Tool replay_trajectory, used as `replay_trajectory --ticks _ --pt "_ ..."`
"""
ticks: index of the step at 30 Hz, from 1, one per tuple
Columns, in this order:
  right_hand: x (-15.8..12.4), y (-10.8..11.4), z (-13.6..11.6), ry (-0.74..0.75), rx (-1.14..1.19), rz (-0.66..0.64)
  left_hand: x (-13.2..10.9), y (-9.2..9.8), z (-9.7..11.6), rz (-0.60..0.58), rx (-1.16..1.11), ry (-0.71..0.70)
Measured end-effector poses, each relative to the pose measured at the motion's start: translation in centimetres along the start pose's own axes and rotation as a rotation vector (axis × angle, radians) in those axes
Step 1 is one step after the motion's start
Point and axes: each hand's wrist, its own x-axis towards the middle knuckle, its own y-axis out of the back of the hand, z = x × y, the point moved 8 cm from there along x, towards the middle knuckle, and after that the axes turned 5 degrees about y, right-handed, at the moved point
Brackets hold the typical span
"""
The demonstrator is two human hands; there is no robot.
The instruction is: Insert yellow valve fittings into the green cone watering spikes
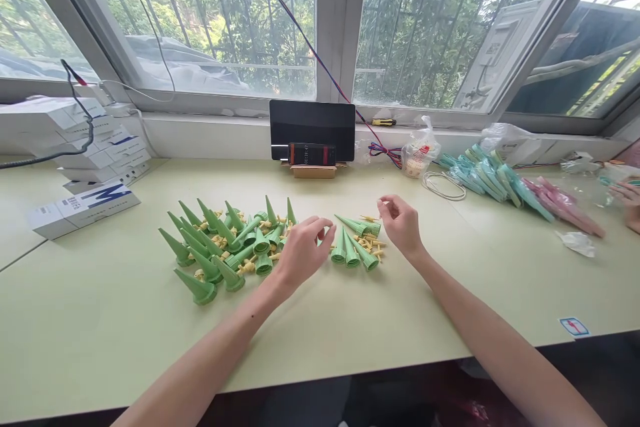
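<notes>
My left hand (306, 248) hovers between two groups of green cone-shaped plastic spikes, its fingers curled. Whatever it may hold is hidden. My right hand (401, 221) is just right of the smaller group, thumb and forefinger bent close together; nothing between them can be made out. In the smaller group, several green spikes (352, 252) lie with their ribbed open ends toward me, beside small yellow cross-shaped pieces (373, 241). The larger pile (200, 260) at left has many spikes, some upright, with yellow valve-like pieces (247, 267) among them.
White boxes (85, 208) are stacked at the left. A phone (313, 154) leans on a dark tablet (313, 121) at the back. Blue-green packs (487, 172), pink packs (565, 203) and a white cable (444, 187) lie right. Another person's hand (627, 197) shows at the right edge.
</notes>
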Motion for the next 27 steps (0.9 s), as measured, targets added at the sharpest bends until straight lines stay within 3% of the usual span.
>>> replay_trajectory --ticks 7,14,21,27 --pt "0.8 -1.0 2.9 -0.014 -0.106 -0.136 -1.0 -1.3 1.4 -0.103 -0.065 -0.158" --pt "1.1 -1.4 3.6 0.010 -0.072 -0.202 -1.3 -1.7 1.8 -0.154 -0.011 -0.255" --pt "1.0 -1.9 3.8 -0.001 -0.044 -0.262 -1.5 -1.3 2.5 -0.119 -0.034 -0.371" --pt "1.0 -2.2 3.8 0.006 -0.042 -0.298 -1.4 -0.9 2.7 -0.069 -0.060 -0.383"
